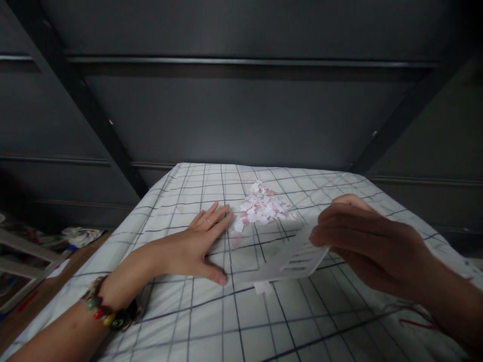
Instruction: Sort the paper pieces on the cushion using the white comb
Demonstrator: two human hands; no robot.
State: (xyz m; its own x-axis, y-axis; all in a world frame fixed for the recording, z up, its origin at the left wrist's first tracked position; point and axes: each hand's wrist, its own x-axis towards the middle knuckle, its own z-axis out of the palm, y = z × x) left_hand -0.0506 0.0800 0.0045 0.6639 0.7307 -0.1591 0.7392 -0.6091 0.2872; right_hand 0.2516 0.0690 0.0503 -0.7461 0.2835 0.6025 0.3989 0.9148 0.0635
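My left hand (199,246) lies flat on the checked cloth with its fingers spread, wearing a ring and a beaded bracelet (109,309). Just beyond its fingertips is a heap of torn paper scraps (264,205), white and pink. On the right, my right hand (370,241) pinches a thin white plastic piece with slots (290,259) by its upper edge, holding it tilted over the cloth. I cannot tell exactly what kind of piece it is. One loose paper scrap (263,287) shows at its lower edge.
A white cloth with dark grid lines (181,332) covers the table. Dark grey metal panels (241,115) rise behind its far edge. Pale slatted furniture (26,256) and clutter stand at the lower left. A red cord (417,323) lies near my right wrist.
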